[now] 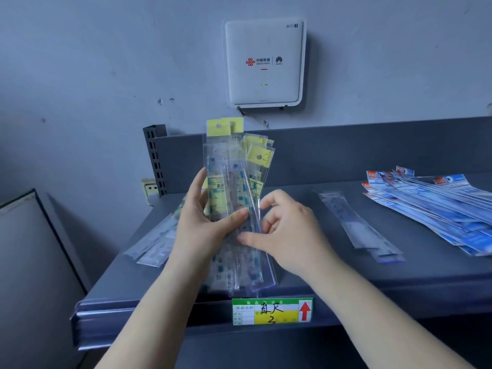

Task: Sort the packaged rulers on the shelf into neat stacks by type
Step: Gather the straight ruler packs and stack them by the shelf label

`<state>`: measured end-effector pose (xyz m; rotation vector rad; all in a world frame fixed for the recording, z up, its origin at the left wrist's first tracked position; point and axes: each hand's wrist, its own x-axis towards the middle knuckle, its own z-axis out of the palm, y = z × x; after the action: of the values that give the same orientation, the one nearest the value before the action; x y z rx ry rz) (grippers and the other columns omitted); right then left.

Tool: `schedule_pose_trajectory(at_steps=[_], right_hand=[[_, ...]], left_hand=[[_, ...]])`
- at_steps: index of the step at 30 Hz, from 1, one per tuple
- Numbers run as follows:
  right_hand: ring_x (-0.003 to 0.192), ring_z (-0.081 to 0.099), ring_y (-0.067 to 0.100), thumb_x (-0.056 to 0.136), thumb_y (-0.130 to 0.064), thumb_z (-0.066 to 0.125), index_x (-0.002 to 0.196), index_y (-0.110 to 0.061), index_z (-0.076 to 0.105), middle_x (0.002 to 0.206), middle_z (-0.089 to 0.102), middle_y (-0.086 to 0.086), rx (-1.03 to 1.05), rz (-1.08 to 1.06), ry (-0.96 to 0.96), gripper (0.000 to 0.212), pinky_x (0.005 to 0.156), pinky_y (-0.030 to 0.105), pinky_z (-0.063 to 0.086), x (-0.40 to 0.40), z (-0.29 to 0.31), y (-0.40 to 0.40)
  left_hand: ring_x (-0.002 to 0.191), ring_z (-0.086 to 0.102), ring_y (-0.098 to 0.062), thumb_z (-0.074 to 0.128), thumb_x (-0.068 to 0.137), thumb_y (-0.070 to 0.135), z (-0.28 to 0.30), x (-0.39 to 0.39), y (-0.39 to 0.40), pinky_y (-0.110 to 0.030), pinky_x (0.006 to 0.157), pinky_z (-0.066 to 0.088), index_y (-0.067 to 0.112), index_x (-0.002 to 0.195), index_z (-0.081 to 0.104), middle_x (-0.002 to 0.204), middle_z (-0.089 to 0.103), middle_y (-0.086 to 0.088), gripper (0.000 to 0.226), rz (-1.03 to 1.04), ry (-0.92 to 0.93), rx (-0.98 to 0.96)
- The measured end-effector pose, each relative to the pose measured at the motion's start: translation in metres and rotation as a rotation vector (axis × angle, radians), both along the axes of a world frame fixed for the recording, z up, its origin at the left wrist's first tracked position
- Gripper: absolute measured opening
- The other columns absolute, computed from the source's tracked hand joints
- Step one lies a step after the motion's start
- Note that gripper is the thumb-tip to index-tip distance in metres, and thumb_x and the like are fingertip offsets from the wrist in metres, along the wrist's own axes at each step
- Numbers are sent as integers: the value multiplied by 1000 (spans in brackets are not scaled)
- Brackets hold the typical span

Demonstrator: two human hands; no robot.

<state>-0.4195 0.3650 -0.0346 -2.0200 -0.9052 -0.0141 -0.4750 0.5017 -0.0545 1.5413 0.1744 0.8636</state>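
Upright above the grey shelf (pixel 332 278) is a fanned bundle of yellow-headed packaged rulers (pixel 234 166) in clear sleeves. My left hand (pixel 202 222) grips the bundle from the left, thumb across its front. My right hand (pixel 287 233) pinches the right edge of the bundle with thumb and curled fingers. A small stack of clear-sleeved rulers (pixel 359 225) lies flat on the shelf to the right. Further right lies a spread pile of blue-and-red packaged rulers (pixel 436 206). More clear packaged rulers (pixel 154 243) lie on the shelf's left, partly hidden behind my left forearm.
A white wall-mounted router (pixel 263 62) hangs above the shelf's back panel. A green-and-yellow price label (pixel 271 311) sits on the shelf's front rail. A slotted upright post (pixel 155 158) stands at the back left, with a wall socket (pixel 150 187) beside it.
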Motion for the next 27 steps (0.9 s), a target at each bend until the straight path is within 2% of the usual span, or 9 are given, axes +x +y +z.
schedule_pose_trajectory(at_steps=[3,5,8,10,15,19,23,25,27], right_hand=[[59,56,5,70,-34,79,92,-28,51,68,68,-2,73,5,64,35,55,14,41,6,0,1],[60,60,8,76,-30,75,95,-25,53,66,70,0,105,18,106,29,61,20,45,9,-1,0],[62,66,9,81,-23,70,103,-19,56,68,72,-2,146,43,177,26,75,28,53,13,-5,-3],[65,70,11,82,-18,69,99,-19,57,71,74,0,197,69,232,21,76,35,56,15,-4,-8],[62,64,25,77,-10,71,83,-14,59,64,70,7,338,-183,79,14,64,30,46,51,0,-51],[72,54,23,76,-18,74,87,-10,61,65,62,2,14,-464,-90,18,62,29,36,82,-9,-88],[92,52,24,78,-26,72,98,-10,64,88,61,1,-327,-521,-150,27,74,32,42,95,-18,-94],[88,53,23,79,-30,71,103,-13,64,85,57,-2,-264,-498,-235,30,73,30,40,90,-13,-89],[71,52,14,74,-36,74,98,-18,66,73,57,-6,-61,-373,-211,31,68,26,39,69,-4,-76]], left_hand=[[135,39,-22,86,59,19,-1,-1,1,-50,98,46,54,127,41,145,41,0,88,-7,0,-28],[137,35,-18,81,66,4,-3,-3,1,-47,100,46,54,124,38,148,35,2,89,12,1,-46],[137,36,-17,81,63,1,-3,-6,-1,-48,101,44,59,118,38,148,32,4,91,27,5,-55],[137,34,-16,78,67,-5,-2,-7,-3,-48,100,45,55,122,36,149,31,2,92,42,6,-67],[135,37,-21,73,70,-8,-1,-8,-4,-49,98,47,52,129,34,150,29,0,92,39,0,-85],[137,35,-19,71,71,-9,-1,-6,-3,-47,98,46,46,137,33,151,30,0,94,39,-1,-77],[138,34,-20,73,69,-8,-2,-5,-2,-46,99,46,44,138,33,150,32,-1,96,22,1,-72],[136,37,-24,74,68,-7,-4,-5,0,-49,97,46,45,137,34,149,34,-3,96,11,5,-78],[136,37,-25,72,70,-9,-4,-5,-1,-48,97,47,44,138,33,150,32,-3,95,15,0,-83]])
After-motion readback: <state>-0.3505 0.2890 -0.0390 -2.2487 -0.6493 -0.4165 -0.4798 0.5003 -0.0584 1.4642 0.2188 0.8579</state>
